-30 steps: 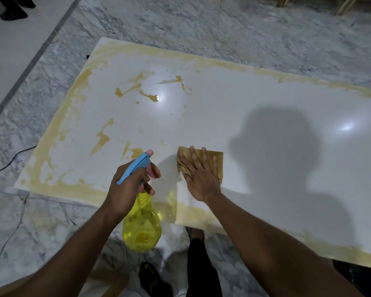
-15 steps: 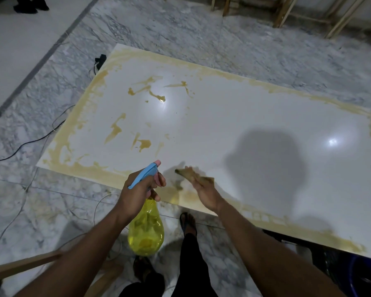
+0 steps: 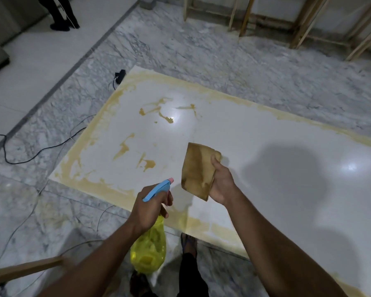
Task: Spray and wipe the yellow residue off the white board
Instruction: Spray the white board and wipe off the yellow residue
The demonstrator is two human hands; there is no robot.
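A large white board lies flat over the marble floor, with yellow residue in streaks on its left part and along its edges. My left hand grips a yellow spray bottle with a blue trigger head, its nozzle pointing toward the board. My right hand holds a folded, yellow-stained cloth lifted off the board, above its near edge.
Black cables run across the marble floor left of the board, with a small black plug at its far left corner. Wooden frames stand at the back. A person's legs are at the far left. A wooden bar is near left.
My right hand has lifted the cloth off the board's near edge and now holds it up in the air. My view has pulled back and upward. The spray bottle stays in my left hand.
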